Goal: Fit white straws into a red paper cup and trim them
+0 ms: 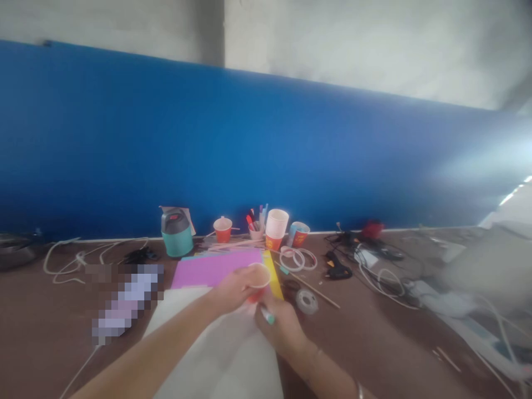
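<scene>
Over the paper in front of me, my left hand (233, 289) is closed around a small red and white paper cup (260, 276), its open rim facing up and toward me. My right hand (286, 328) is closed on a marker (267, 316) with a green end, close against the cup's lower right side. The marker's other end is hidden by my fingers and the cup. Beneath both hands lie a large white sheet (220, 366), a purple sheet (208, 269) and a yellow sheet (276, 284).
Behind stand a teal container (178, 241), a red paper cup (223, 230), a pen cup (255, 230) and stacked paper cups (276, 228). To the right are tape rolls (307, 302), a wooden stick (320, 292), a black glue gun (337, 267) and cables (386, 285). A blue partition (249, 144) rises behind.
</scene>
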A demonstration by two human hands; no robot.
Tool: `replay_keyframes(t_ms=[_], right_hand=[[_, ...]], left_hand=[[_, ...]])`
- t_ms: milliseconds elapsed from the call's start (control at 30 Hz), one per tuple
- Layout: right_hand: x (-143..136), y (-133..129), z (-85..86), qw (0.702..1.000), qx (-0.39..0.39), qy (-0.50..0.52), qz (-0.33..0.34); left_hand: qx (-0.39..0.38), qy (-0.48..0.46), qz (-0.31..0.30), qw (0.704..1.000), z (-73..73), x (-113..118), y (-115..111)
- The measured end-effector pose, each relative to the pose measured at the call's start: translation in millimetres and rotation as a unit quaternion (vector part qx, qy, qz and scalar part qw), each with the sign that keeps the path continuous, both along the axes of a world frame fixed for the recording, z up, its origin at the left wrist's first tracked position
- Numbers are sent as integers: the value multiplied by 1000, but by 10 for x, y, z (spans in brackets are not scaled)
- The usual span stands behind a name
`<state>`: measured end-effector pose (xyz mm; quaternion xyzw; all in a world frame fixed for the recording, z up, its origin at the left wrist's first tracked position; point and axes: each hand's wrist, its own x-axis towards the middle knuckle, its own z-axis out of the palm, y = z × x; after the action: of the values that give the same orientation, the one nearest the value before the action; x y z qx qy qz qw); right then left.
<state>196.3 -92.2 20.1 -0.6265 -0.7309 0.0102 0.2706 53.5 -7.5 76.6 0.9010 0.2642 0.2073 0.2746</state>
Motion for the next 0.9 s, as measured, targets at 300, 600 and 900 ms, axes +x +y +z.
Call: replay_keyframes(t_ms=[300, 600, 900], right_hand=[[-185, -25, -192, 990, 12, -93, 105], [-252, 100, -332, 985, -29, -151, 77], [-280, 139, -390, 987, -46, -139, 60]], left_hand=[[-60, 7, 40, 997, -9, 10, 0], [-29, -13, 5, 999, -84, 2, 51], [-31, -1, 30, 999, -93, 5, 37]])
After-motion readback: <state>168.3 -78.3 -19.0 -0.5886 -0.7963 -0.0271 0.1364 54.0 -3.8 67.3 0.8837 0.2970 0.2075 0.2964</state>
